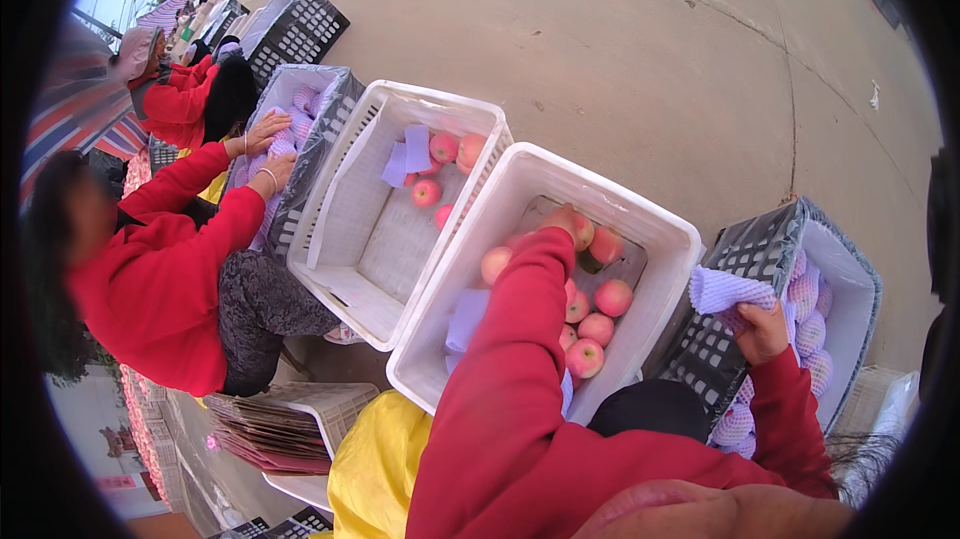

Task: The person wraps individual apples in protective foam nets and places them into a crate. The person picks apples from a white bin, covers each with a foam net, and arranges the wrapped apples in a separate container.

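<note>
My left hand point(561, 221) reaches down into a white plastic crate point(679, 227) of loose pink-red apples point(613, 297). Its fingers are against an apple point(583, 231), but the arm and the angle hide whether they close around it. My right hand point(763, 330) grips a pale purple foam net sleeve point(727, 290) over the near edge of a black crate point(739, 254). That crate has a light liner and holds several apples in foam nets point(811, 334). More flat foam sleeves point(469, 321) lie inside the white crate, partly behind my left sleeve.
Left of my crate stands a second white crate point(390, 254) with apples and foam sleeves. A person in red point(165, 276) handles netted apples in a lined black crate point(341, 107). Another person point(176, 100) sits beyond. Stacked cardboard sheets point(266, 426) and yellow cloth point(379, 456) are at lower left.
</note>
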Demonstrator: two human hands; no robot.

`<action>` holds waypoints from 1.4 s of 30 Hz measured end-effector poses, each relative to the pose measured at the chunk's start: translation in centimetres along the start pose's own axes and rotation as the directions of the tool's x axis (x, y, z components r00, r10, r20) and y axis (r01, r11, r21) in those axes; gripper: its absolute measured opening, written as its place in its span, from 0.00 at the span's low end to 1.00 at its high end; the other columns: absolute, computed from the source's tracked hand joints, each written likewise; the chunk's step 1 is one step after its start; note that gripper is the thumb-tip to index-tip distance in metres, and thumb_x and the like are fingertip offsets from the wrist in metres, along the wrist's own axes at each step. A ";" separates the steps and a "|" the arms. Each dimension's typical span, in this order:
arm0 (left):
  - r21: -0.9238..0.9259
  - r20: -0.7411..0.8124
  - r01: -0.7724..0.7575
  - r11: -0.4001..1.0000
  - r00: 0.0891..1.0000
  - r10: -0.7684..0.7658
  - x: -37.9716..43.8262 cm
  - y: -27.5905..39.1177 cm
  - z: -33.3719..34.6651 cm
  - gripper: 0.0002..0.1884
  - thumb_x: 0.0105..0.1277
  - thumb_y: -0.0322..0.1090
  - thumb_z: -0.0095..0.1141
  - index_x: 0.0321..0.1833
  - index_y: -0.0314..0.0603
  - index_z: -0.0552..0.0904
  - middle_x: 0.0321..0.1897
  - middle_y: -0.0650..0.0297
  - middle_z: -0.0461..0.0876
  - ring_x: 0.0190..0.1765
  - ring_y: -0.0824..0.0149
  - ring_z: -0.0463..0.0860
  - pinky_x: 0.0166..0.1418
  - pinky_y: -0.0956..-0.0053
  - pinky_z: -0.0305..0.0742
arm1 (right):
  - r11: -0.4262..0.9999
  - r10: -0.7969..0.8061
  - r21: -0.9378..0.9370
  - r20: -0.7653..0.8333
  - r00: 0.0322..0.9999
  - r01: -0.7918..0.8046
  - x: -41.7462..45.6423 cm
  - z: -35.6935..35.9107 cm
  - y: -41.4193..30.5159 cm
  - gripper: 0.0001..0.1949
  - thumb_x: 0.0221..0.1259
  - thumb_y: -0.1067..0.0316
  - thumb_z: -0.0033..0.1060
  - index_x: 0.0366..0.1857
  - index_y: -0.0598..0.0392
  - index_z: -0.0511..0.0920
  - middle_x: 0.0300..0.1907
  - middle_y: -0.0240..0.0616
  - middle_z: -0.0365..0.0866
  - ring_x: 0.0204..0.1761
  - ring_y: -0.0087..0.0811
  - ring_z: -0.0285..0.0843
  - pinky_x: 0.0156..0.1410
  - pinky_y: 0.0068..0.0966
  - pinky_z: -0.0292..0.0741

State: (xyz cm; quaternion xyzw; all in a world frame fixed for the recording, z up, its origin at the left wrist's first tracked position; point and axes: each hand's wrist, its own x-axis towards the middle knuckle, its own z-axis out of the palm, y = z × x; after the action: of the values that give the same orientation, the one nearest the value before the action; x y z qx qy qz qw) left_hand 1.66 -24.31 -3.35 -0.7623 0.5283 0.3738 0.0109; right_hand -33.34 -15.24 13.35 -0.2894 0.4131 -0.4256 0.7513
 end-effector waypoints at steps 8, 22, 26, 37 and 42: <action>-0.998 -0.028 -0.007 -0.066 0.944 0.329 -15.4 3.2 0.5 0.23 0.65 0.41 0.60 0.59 0.45 0.67 0.48 0.59 0.75 0.44 0.64 0.80 0.40 0.68 0.82 | 0.705 -0.228 -0.605 0.300 0.926 0.370 -0.3 5.3 -1.9 0.36 0.50 0.61 0.72 0.64 0.64 0.67 0.64 0.45 0.70 0.67 0.35 0.64 0.72 0.28 0.56; -0.882 -0.236 -0.420 0.213 0.785 0.572 -29.0 15.4 -5.1 0.22 0.68 0.48 0.49 0.54 0.36 0.74 0.51 0.52 0.79 0.52 0.60 0.80 0.57 0.66 0.75 | 0.962 -0.247 0.045 0.563 0.788 0.269 -9.5 7.1 -6.4 0.35 0.46 0.58 0.76 0.58 0.60 0.69 0.55 0.40 0.75 0.58 0.29 0.73 0.65 0.30 0.70; -0.221 0.005 -0.562 0.797 0.817 0.577 -28.1 17.3 -4.1 0.19 0.64 0.44 0.56 0.51 0.37 0.76 0.49 0.57 0.79 0.53 0.63 0.78 0.58 0.71 0.73 | 0.930 -0.158 0.354 0.628 0.762 -0.099 -10.8 6.6 -5.8 0.37 0.53 0.58 0.71 0.64 0.60 0.61 0.61 0.41 0.69 0.61 0.32 0.70 0.67 0.33 0.68; -0.764 -0.039 -0.518 0.385 0.632 0.774 -35.5 25.3 -0.7 0.11 0.70 0.27 0.50 0.52 0.34 0.70 0.50 0.57 0.74 0.41 0.68 0.80 0.45 0.76 0.76 | 0.424 -0.766 -0.786 -0.046 0.641 0.450 -11.0 -10.1 -9.8 0.41 0.36 0.68 0.69 0.64 0.52 0.64 0.51 0.46 0.76 0.49 0.36 0.77 0.55 0.28 0.74; -0.837 -0.212 -0.454 0.305 0.783 0.585 -32.3 20.2 -2.7 0.06 0.71 0.26 0.47 0.48 0.36 0.74 0.37 0.60 0.79 0.39 0.68 0.81 0.44 0.76 0.76 | 0.638 -0.580 -0.768 -0.436 0.688 0.051 -7.7 -23.4 -9.6 0.39 0.37 0.69 0.68 0.63 0.53 0.65 0.53 0.47 0.74 0.52 0.37 0.77 0.59 0.28 0.72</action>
State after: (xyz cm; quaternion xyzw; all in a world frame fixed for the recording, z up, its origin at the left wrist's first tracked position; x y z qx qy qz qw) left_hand -18.50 -8.56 25.01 -0.4236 0.4862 0.6156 -0.4530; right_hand -59.75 -14.98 12.32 -0.4587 0.7136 -0.4403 0.2941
